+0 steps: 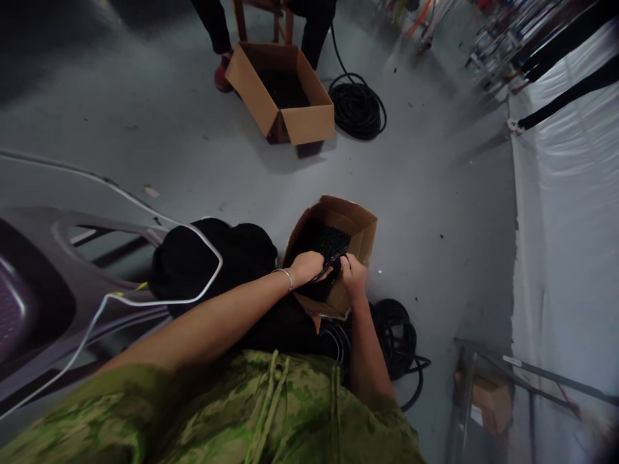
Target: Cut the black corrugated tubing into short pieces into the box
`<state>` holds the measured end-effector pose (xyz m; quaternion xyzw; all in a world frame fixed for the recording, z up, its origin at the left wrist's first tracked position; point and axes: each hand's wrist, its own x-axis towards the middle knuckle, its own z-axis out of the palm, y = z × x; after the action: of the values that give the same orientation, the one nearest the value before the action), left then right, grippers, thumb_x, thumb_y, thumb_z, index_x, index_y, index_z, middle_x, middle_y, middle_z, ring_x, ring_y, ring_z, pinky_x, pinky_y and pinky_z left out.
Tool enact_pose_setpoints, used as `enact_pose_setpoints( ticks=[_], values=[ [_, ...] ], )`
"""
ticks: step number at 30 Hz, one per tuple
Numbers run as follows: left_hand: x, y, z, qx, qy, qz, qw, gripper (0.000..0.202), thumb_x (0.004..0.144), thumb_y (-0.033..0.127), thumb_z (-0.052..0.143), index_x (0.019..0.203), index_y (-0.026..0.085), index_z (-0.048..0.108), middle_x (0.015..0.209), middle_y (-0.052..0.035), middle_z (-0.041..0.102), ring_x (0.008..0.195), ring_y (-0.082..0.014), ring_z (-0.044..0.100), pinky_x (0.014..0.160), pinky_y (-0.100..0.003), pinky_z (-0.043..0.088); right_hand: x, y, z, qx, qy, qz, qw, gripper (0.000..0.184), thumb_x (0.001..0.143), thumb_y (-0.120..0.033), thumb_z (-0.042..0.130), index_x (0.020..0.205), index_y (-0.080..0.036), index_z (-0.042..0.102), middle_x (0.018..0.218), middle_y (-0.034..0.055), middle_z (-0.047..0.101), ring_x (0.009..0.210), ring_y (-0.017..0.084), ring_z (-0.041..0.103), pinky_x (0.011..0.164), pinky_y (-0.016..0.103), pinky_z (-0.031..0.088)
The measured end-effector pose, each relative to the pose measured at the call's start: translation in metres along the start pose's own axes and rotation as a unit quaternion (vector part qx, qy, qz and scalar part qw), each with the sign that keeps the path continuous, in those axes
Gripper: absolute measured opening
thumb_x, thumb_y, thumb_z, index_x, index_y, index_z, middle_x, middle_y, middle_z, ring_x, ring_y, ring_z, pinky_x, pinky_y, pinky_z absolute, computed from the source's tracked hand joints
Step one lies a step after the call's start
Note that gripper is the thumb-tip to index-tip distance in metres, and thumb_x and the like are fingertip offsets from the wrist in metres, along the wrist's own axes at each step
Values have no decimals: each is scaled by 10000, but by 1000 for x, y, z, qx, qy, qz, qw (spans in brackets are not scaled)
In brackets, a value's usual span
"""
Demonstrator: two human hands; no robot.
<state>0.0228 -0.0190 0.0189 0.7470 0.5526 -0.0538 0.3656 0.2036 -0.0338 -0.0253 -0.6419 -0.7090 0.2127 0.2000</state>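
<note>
Over an open cardboard box [363, 237], my two hands work close together. My left hand [307, 265], with a bracelet at the wrist, is closed around a thin dark object [330, 263] that points toward the right; its exact kind is hard to make out. Beside it, my right hand [354, 274] has its fingers curled, pinching a black piece near the tip of that object. Dark small pieces [329, 240] cover the bottom of the box. A coil of black hose or cable [395, 335] lies on the floor right of my right forearm.
Ahead, a person sits behind another cardboard box [309, 124] holding dark pieces, with a black coil [358, 109] beside it. A purple-grey chair [62, 277] and a white cable [159, 301] are at left. White sheeting [570, 193] and a metal frame [464, 399] stand right.
</note>
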Motion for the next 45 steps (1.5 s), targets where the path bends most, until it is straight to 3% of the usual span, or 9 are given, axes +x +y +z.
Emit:
enact_pose_setpoints(
  ticks=[5,11,18,21,26,31,37,45],
  values=[
    [1,-2,2,0,-34,-10,999,545,879,574,472,1004,115,737,1031,-190,727,958,-309,699,747,-303,537,-3,0,-1,-33,-20,-29,999,369,983,-393,377,1031,-189,680,923,79,719,846,203,640,745,273,440],
    [0,-3,3,-2,-42,-4,999,525,883,549,479,998,107,739,1022,-197,724,944,-295,702,773,-298,535,-6,-1,1,-62,-27,-55,996,363,992,-384,394,1061,-175,683,961,103,721,878,207,650,755,268,444],
    [3,-2,4,-14,-49,-8,999,438,886,402,480,812,81,769,697,-173,704,736,-274,714,695,-292,539,-7,-4,2,-101,-30,-29,994,355,999,-351,386,1014,-172,692,904,81,727,838,180,653,715,233,419],
    [4,-2,5,-19,-50,-5,999,448,894,387,463,793,76,770,646,-166,691,707,-263,710,676,-282,535,-8,-3,4,-100,-30,-13,994,360,1002,-347,377,1036,-176,692,890,71,728,826,171,653,713,226,419],
    [4,-4,7,-1,-36,-1,999,476,900,439,461,893,74,766,825,-200,730,832,-289,718,694,-283,536,-9,-3,5,-91,-16,-7,996,359,1002,-339,383,1086,-171,689,958,81,737,876,176,661,756,234,447],
    [4,-6,9,20,-43,22,999,475,916,439,439,1013,85,740,1016,-204,727,941,-305,707,749,-300,541,-6,-5,-3,-111,-33,-51,992,317,987,-339,453,1097,-176,701,1045,82,738,957,182,669,820,241,466],
    [1,-5,8,24,-41,19,999,451,922,408,446,985,81,751,992,-211,729,938,-301,711,790,-317,546,-2,-6,-8,-149,-75,-65,984,298,983,-350,484,1092,-192,712,1038,71,745,956,177,675,820,230,466],
    [-3,-1,1,49,-20,11,999,493,925,416,431,995,49,753,968,-240,724,945,-331,704,768,-334,544,-6,-7,1,-156,-53,-26,986,323,999,-353,446,1085,-185,708,1025,83,748,940,181,680,788,234,455]
  ],
)
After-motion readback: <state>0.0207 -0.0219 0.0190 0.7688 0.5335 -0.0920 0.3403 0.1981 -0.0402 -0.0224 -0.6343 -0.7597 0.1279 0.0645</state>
